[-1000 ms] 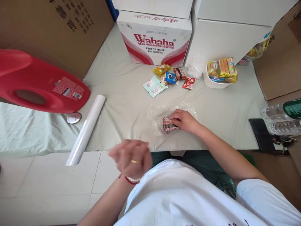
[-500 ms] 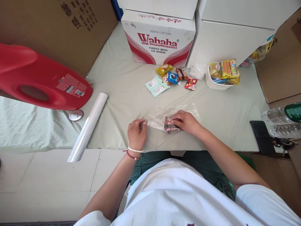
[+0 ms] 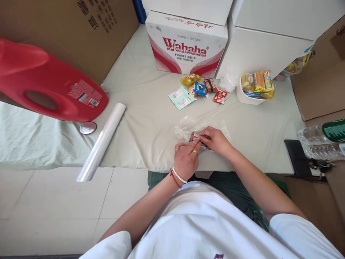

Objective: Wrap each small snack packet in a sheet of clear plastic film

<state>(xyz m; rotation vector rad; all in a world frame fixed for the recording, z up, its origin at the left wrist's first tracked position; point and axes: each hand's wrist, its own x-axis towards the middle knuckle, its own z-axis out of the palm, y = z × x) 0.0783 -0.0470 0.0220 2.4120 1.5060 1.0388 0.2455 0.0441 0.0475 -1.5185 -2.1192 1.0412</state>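
A small brown-red snack packet (image 3: 196,138) lies on a sheet of clear plastic film (image 3: 188,126) near the front edge of the cloth-covered table (image 3: 142,118). My right hand (image 3: 217,141) pinches the packet from the right. My left hand (image 3: 186,157), with a ring and bead bracelets, has its fingers curled against the packet and the film on the left side. Most of the packet is hidden between the two hands.
A roll of clear film (image 3: 101,142) lies at the left, overhanging the table edge, beside a red jug (image 3: 45,88) and a metal cap (image 3: 87,127). Loose snack packets (image 3: 199,90) and a white bowl (image 3: 246,98) of snacks sit before a Wahaha carton (image 3: 188,45). Bottles (image 3: 323,140), phone (image 3: 297,157) at right.
My left hand rose from in front of my body to the table edge, then slid right to meet the packet and film. My right hand stayed on the packet.
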